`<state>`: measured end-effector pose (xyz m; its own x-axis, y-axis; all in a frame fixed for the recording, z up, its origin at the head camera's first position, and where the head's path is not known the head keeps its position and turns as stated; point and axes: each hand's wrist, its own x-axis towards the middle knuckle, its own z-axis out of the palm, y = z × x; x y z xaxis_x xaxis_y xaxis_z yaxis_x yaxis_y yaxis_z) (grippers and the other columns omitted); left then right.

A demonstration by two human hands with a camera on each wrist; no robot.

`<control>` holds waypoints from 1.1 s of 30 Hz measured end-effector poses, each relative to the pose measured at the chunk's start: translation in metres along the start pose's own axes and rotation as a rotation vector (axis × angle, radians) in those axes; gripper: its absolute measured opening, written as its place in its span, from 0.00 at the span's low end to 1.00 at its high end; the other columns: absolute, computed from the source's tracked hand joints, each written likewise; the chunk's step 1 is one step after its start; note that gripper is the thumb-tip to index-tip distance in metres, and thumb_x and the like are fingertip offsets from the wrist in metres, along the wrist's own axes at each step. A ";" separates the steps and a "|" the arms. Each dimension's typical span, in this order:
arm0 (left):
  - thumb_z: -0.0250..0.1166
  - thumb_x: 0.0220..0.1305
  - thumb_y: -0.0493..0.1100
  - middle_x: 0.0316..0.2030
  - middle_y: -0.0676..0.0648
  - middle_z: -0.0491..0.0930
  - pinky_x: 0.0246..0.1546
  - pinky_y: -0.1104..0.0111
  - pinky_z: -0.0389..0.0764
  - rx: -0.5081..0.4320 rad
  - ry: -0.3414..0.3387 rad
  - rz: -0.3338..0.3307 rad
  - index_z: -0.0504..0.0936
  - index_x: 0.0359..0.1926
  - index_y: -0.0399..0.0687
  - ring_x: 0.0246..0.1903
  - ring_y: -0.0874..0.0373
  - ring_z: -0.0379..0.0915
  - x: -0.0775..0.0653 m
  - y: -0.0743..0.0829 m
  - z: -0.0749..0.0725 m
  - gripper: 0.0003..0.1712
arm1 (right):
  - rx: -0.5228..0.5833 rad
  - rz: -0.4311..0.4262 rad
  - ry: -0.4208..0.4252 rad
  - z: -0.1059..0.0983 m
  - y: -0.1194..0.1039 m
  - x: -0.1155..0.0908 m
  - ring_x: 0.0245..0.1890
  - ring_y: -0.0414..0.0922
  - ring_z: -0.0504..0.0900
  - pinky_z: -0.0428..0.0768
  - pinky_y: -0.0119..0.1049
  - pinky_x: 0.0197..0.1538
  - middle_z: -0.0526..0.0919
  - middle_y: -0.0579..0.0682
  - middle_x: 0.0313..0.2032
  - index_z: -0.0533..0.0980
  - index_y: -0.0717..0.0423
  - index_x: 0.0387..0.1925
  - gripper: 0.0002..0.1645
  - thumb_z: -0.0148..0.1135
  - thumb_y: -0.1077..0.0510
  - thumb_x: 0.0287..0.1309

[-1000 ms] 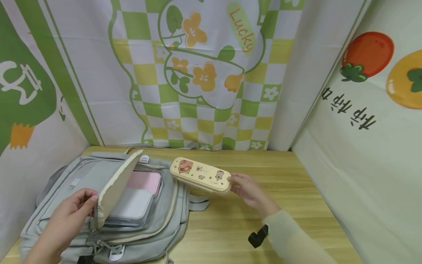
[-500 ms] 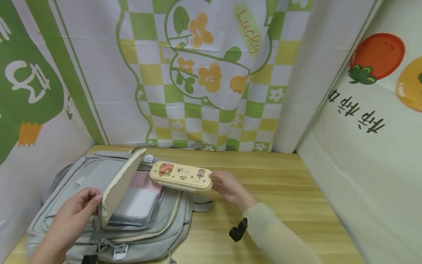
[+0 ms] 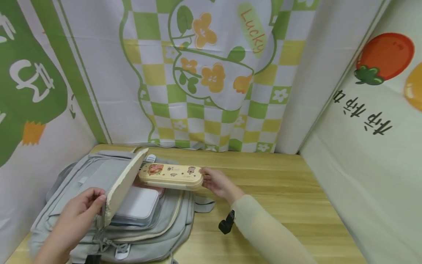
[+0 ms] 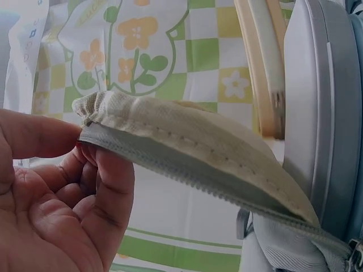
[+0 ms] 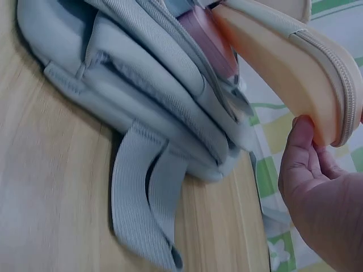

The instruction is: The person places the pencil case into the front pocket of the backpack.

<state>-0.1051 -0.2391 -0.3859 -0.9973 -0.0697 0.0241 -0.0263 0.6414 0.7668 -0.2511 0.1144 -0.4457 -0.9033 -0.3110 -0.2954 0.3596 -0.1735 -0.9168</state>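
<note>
A grey backpack [image 3: 82,242] lies on its back on the wooden table, its front compartment unzipped. My left hand [image 3: 79,214] pinches the zipped edge of the raised flap [image 3: 120,187]; the left wrist view shows thumb and fingers on the zipper tape [image 4: 187,178]. My right hand [image 3: 219,183] pinches the right end of a cream zippered pencil case [image 3: 171,176] with animal pictures on its lid. The case's left end is over the opening, beside the flap. Inside lie a white flat box [image 3: 138,203] and a pink box [image 5: 207,39], mostly covered by the case in the head view.
A grey strap [image 3: 204,205] sticks out from the backpack onto the wooden table [image 3: 263,205]. Printed cloth [image 3: 211,124] hangs at the back, with more cloth walls on both sides.
My right hand has carried the pencil case leftward, from beside the backpack to over its open compartment. The left hand keeps holding the flap up. The head view has shifted slightly.
</note>
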 end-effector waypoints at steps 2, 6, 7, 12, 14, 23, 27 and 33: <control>0.49 0.84 0.47 0.44 0.43 0.81 0.33 0.69 0.78 0.039 -0.011 0.015 0.75 0.55 0.33 0.37 0.60 0.73 0.000 0.003 0.000 0.19 | -0.013 0.004 -0.011 0.004 -0.001 0.003 0.37 0.42 0.77 0.80 0.31 0.45 0.77 0.52 0.37 0.71 0.71 0.52 0.17 0.55 0.62 0.67; 0.52 0.82 0.42 0.39 0.46 0.80 0.30 0.68 0.75 0.104 0.018 0.125 0.78 0.50 0.36 0.33 0.60 0.71 -0.001 0.007 0.003 0.13 | -0.038 0.008 -0.005 0.010 -0.004 0.008 0.36 0.42 0.77 0.80 0.30 0.43 0.77 0.52 0.36 0.73 0.67 0.47 0.13 0.57 0.62 0.66; 0.54 0.81 0.40 0.37 0.47 0.80 0.29 0.68 0.74 0.110 0.031 0.161 0.79 0.48 0.37 0.32 0.61 0.70 -0.001 0.008 0.004 0.11 | -0.041 0.014 0.003 0.011 -0.005 0.009 0.35 0.42 0.76 0.80 0.30 0.43 0.77 0.52 0.36 0.73 0.66 0.46 0.12 0.58 0.62 0.65; 0.58 0.76 0.31 0.30 0.51 0.77 0.24 0.69 0.71 0.098 0.049 0.315 0.78 0.41 0.40 0.25 0.66 0.66 -0.004 0.011 0.012 0.04 | -0.085 0.036 -0.004 0.014 -0.007 0.013 0.36 0.43 0.77 0.81 0.31 0.45 0.77 0.52 0.38 0.74 0.67 0.46 0.11 0.58 0.63 0.66; 0.58 0.74 0.30 0.29 0.53 0.76 0.23 0.68 0.70 0.096 0.040 0.357 0.77 0.40 0.41 0.25 0.66 0.65 -0.004 0.011 0.015 0.05 | -0.101 0.034 -0.025 0.017 -0.009 0.014 0.38 0.43 0.77 0.81 0.33 0.48 0.77 0.53 0.39 0.74 0.68 0.46 0.12 0.57 0.62 0.67; 0.62 0.68 0.27 0.28 0.56 0.74 0.23 0.69 0.70 0.098 0.075 0.485 0.76 0.35 0.45 0.26 0.69 0.65 -0.003 0.015 0.024 0.10 | -0.128 0.011 -0.051 0.029 -0.015 0.016 0.38 0.43 0.79 0.81 0.35 0.52 0.78 0.53 0.38 0.74 0.73 0.50 0.17 0.56 0.62 0.68; 0.61 0.70 0.28 0.27 0.57 0.71 0.23 0.69 0.69 0.113 0.038 0.471 0.76 0.37 0.45 0.23 0.69 0.62 -0.004 0.016 0.026 0.08 | -0.114 0.017 -0.051 0.034 -0.013 0.017 0.40 0.44 0.80 0.81 0.37 0.54 0.79 0.55 0.41 0.74 0.76 0.54 0.20 0.57 0.63 0.68; 0.60 0.72 0.29 0.27 0.56 0.70 0.22 0.69 0.68 0.125 -0.002 0.434 0.77 0.38 0.44 0.21 0.68 0.60 -0.005 0.019 0.028 0.06 | -0.102 0.047 -0.077 0.046 -0.010 0.020 0.38 0.43 0.79 0.82 0.35 0.50 0.78 0.54 0.40 0.74 0.76 0.55 0.20 0.57 0.64 0.68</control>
<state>-0.1027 -0.2046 -0.3893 -0.9181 0.2275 0.3247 0.3862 0.6981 0.6029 -0.2618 0.0666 -0.4296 -0.8642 -0.3876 -0.3208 0.3718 -0.0624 -0.9262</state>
